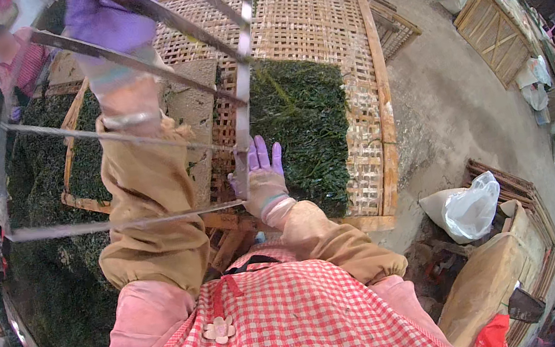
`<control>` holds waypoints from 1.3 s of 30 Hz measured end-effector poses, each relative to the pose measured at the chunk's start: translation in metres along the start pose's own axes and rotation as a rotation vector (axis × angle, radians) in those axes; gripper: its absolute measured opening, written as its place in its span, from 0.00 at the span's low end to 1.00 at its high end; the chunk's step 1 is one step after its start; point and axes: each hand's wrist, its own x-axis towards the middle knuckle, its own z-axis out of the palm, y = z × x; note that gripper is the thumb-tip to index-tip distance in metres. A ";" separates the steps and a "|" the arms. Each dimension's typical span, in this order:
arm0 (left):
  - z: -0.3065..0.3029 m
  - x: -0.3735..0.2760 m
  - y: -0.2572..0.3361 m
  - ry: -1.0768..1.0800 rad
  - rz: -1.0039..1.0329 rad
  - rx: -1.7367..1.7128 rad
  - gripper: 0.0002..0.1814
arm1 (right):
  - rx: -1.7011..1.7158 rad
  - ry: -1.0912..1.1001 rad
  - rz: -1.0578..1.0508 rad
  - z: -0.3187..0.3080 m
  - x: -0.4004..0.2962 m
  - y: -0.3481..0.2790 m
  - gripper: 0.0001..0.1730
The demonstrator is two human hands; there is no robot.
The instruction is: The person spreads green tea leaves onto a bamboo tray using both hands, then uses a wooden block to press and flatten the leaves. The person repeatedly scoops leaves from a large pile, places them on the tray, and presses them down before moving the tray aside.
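A metal frame with parallel slats (243,78) is raised at a tilt above a woven bamboo screen (310,16). At the top, my left hand (114,17), in a purple glove, grips one of its bars; the fingertips are partly cut off. One bar also passes between the thumb and fingers of my purple-gloved right hand (265,175), whose fingers are stretched out. A rectangular layer of wet dark green seaweed (303,131) lies on the screen, just right of that hand. A grey board (196,104) with green scraps is seen beyond the frame's slats.
A large mass of dark green seaweed (62,294) spreads along the left, with a wooden frame (87,206) on it. Two people are at the far left. Right stand a white sack (457,210), stacked screens (549,239) and a wooden crate (492,36).
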 end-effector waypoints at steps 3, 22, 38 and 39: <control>0.011 0.021 0.028 -0.032 0.056 0.012 0.14 | 0.002 -0.022 0.011 -0.007 -0.002 -0.008 0.38; -0.048 0.007 -0.005 -0.082 -0.141 -0.077 0.20 | -0.097 -0.006 0.343 -0.087 0.027 0.074 0.36; -0.055 0.011 0.203 0.097 0.131 0.331 0.16 | -0.068 -0.006 0.221 -0.029 0.025 0.065 0.39; -0.065 0.003 0.226 0.120 0.136 0.377 0.16 | -0.070 -0.057 0.219 -0.037 0.026 0.065 0.39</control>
